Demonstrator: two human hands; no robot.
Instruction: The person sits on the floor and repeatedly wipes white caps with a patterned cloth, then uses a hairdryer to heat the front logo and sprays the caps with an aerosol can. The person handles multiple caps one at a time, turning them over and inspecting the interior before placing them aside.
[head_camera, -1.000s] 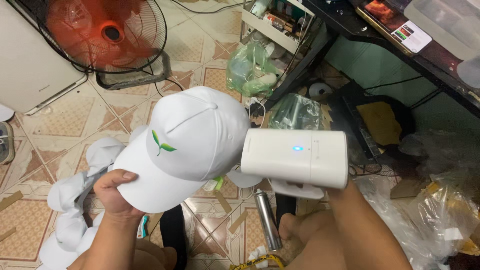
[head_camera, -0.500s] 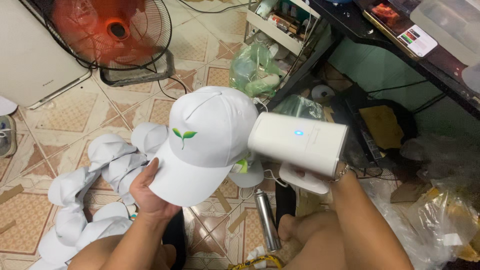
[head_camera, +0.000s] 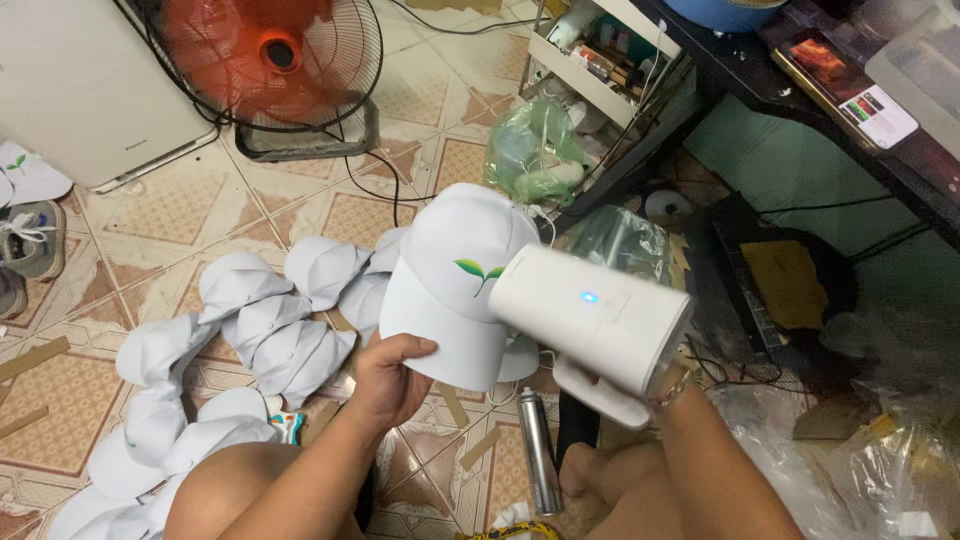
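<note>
White cap (head_camera: 455, 280) being treated with a handheld steamer (head_camera: 590, 318).
Left hand (head_camera: 385, 380) is gripping the cap's brim at 7 o'clock; right hand, closed on the steamer handle, is mostly hidden.

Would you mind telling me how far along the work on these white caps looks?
Done or waiting: the white caps piled on the tiled floor could be either; I cannot tell. In hand: the left hand holds one leaf-logo cap, with the white handheld device, light on, against it.

Patterned tile floor (head_camera: 150, 215), pile of white caps (head_camera: 250, 340), red fan (head_camera: 270, 60), metal canister (head_camera: 538, 450), sneaker (head_camera: 30, 240)
</note>
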